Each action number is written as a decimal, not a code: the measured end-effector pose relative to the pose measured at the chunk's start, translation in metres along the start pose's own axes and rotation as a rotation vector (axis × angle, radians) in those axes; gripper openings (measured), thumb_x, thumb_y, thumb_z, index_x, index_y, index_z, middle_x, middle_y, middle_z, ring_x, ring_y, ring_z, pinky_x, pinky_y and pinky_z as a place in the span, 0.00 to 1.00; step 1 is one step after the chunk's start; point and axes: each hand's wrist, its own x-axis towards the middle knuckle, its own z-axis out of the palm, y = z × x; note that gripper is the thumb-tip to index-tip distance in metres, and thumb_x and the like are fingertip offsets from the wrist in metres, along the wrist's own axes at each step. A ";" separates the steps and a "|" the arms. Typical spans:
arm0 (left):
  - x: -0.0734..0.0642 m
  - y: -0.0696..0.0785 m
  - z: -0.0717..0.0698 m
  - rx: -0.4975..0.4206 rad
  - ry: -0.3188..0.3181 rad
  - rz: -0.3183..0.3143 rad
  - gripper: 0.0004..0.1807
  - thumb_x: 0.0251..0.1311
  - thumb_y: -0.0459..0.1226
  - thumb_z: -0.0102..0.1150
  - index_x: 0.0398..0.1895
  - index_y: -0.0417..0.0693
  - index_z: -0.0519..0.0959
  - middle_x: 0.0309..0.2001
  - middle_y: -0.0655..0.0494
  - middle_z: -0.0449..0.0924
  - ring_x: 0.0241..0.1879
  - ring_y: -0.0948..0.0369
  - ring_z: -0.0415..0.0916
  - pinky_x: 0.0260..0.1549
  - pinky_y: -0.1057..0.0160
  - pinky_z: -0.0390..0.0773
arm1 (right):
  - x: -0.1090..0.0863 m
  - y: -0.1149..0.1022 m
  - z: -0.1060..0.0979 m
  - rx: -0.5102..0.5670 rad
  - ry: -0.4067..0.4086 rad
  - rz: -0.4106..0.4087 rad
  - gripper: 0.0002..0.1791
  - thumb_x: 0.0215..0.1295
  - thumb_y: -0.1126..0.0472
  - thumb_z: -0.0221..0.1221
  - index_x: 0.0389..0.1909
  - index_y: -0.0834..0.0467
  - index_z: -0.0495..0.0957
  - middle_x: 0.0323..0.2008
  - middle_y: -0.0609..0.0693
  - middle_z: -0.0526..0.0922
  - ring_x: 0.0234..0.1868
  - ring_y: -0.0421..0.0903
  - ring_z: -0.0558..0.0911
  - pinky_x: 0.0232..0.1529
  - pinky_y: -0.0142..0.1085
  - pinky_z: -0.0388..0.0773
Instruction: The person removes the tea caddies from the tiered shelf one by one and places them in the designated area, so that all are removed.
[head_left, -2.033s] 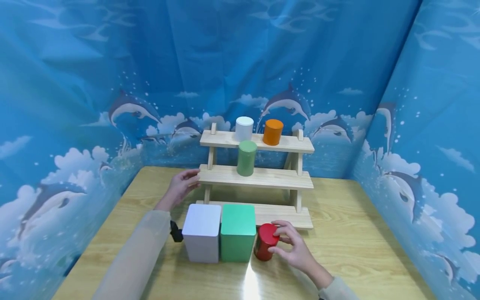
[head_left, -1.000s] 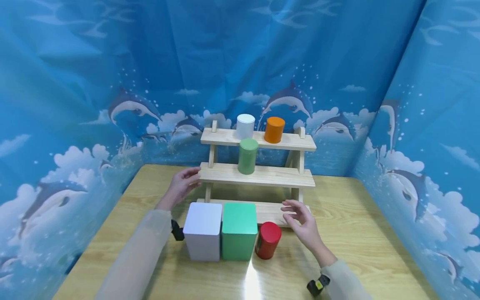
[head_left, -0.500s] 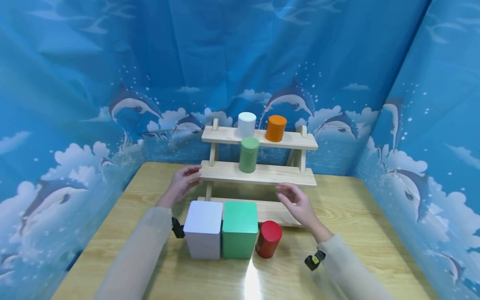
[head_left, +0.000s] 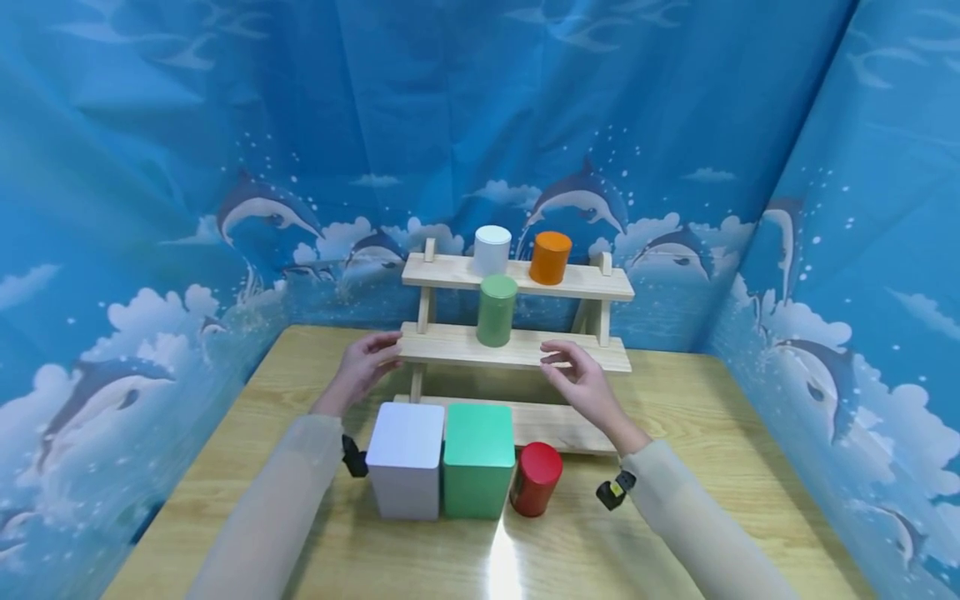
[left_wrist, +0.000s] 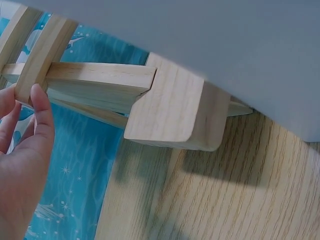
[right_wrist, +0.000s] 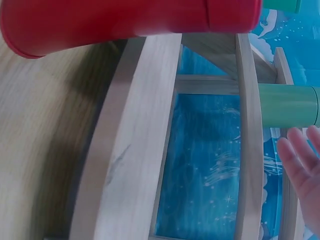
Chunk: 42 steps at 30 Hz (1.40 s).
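Note:
My left hand (head_left: 362,372) holds the left end of the middle board of a three-step wooden display stand (head_left: 555,354). In the left wrist view, its thumb and fingers pinch that board's end (left_wrist: 42,55). My right hand (head_left: 587,388), loosely curved and holding nothing, hovers before the right half of the middle board. To its left a green canister (head_left: 497,312) stands upright on that board; in the right wrist view the fingertips are close to this canister (right_wrist: 287,105). On the top board are a white canister (head_left: 492,252) and an orange canister (head_left: 550,260).
In front of the stand, a pale lavender box (head_left: 406,467), a green box (head_left: 478,467) and a red canister (head_left: 536,482) stand side by side on the wooden table (head_left: 720,467). They partly hide the lowest board. A blue dolphin curtain (head_left: 465,100) surrounds the table's back and sides.
My right hand has left the red canister and risen to the middle board, now nearer the green canister. The red canister stays beside the green box. My left hand keeps its hold.

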 end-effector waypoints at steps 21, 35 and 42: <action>-0.001 -0.001 0.001 -0.031 0.019 -0.034 0.25 0.61 0.33 0.58 0.61 0.40 0.67 0.55 0.48 0.68 0.43 0.60 0.75 0.48 0.63 0.78 | 0.033 -0.009 0.007 -0.019 0.056 0.022 0.30 0.62 0.69 0.58 0.65 0.64 0.62 0.66 0.63 0.60 0.65 0.59 0.60 0.61 0.59 0.61; 0.000 -0.001 0.003 -0.079 0.027 -0.047 0.26 0.61 0.32 0.57 0.62 0.39 0.66 0.55 0.48 0.68 0.44 0.60 0.75 0.48 0.62 0.78 | 0.062 -0.016 0.020 -0.075 0.091 0.004 0.26 0.63 0.67 0.58 0.61 0.67 0.65 0.64 0.64 0.61 0.63 0.58 0.63 0.57 0.54 0.69; 0.000 -0.001 0.003 -0.069 0.033 -0.041 0.24 0.61 0.32 0.57 0.61 0.40 0.67 0.54 0.48 0.69 0.44 0.60 0.75 0.49 0.60 0.77 | 0.075 -0.003 0.027 -0.041 0.115 0.003 0.26 0.62 0.65 0.60 0.59 0.67 0.67 0.62 0.64 0.63 0.60 0.59 0.66 0.55 0.54 0.71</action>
